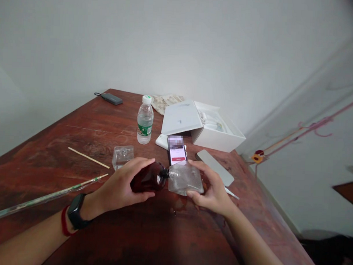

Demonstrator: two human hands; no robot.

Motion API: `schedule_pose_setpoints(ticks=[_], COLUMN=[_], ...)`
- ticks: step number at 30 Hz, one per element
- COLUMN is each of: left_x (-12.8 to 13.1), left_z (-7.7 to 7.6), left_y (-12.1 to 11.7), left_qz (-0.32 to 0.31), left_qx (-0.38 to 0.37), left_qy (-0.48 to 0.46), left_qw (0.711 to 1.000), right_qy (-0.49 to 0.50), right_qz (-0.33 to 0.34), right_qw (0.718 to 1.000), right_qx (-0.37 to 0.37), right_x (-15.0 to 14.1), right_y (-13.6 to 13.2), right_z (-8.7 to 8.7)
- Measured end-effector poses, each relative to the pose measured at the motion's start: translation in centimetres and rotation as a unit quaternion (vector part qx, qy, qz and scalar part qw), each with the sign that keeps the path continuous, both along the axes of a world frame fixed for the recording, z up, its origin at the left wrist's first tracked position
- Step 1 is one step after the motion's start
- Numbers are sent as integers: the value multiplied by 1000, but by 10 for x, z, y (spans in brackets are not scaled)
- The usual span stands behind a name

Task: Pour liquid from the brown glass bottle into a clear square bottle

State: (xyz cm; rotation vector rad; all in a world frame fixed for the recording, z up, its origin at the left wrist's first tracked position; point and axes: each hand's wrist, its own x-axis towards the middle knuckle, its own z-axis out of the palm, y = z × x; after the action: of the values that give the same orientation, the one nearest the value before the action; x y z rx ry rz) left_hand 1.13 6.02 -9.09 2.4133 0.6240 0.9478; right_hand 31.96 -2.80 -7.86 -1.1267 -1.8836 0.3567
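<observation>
My left hand (131,179) is wrapped round a dark reddish-brown bottle (151,178), which lies tilted with its black neck pointing right. Between thumb and fingers my right hand (211,186) grips a clear square glass bottle (185,179), its neck turned left. The two necks meet mouth to mouth above the table; whether one sits inside the other I cannot tell. Behind my left hand stands another clear square glass container (122,155). A lit phone (177,153) lies just beyond the two bottles.
On the wooden table (78,129) are a water bottle (145,121), an open white box (219,140), a grey flat slab (215,167), a wooden stick (88,157), wrapped sticks (52,194), a dark power bank (112,99) and a cloth (166,103). Wet spots show beneath my hands.
</observation>
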Motion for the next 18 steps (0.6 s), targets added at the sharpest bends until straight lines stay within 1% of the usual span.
schedule_pose_setpoints(ticks=[5,10,18], left_x=[0,1,1], left_z=[2,-1,2], left_y=[-1,0,-2], left_qz=[-11,-11,-24], left_qx=[-2,-11,-16], left_qy=[-8,-15,-20], left_qw=[1000,1000,999], right_qy=[-12,-15,-20], right_qz=[-8,-12,-11], right_qw=[1000,1000,999], right_qx=[22,21,32], right_x=[-2,-4,-2], right_y=[-1,-2,-2], right_z=[2,2,1])
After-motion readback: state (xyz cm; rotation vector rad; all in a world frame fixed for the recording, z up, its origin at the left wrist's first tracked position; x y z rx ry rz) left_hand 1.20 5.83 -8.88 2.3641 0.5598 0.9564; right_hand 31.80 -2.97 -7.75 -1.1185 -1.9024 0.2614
